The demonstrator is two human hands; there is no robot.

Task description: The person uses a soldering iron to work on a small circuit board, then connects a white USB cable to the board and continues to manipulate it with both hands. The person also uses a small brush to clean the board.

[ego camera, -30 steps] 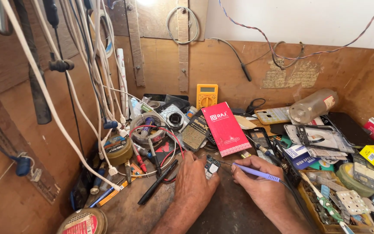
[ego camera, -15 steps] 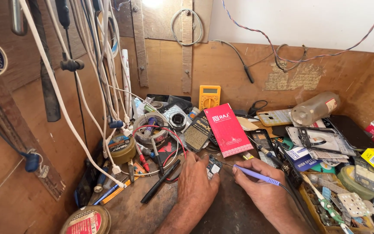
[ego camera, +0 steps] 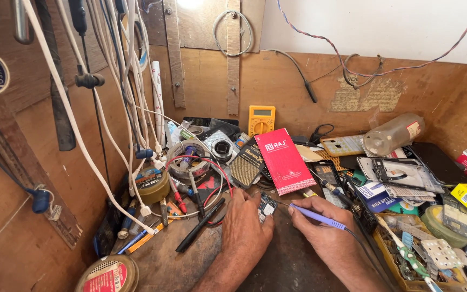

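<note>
Head view, looking down at a cluttered wooden counter (ego camera: 152, 265). Left hand (ego camera: 247, 224) lies flat-ish on the counter, fingers together and pressed on a small circuit board (ego camera: 267, 205), pinning it in place near centre. Right hand (ego camera: 325, 232) has its fingers clamped pen-style round a slim purple-handled soldering iron (ego camera: 317, 216); the tip points left and sits at the board's right edge, touching or just short of it, cannot tell which. No smoke or solder wire visible, so the joint work looks just begun or under way, not finished; the board is not set aside. Just beyond the hands: a red box (ego camera: 285, 160), leaning. Far centre, a yellow multimeter (ego camera: 261, 119). Left, a wire spool (ego camera: 190, 159) with red and black probe leads. Right, loose phone parts, a clear plastic bottle (ego camera: 394, 134) on its side
</note>
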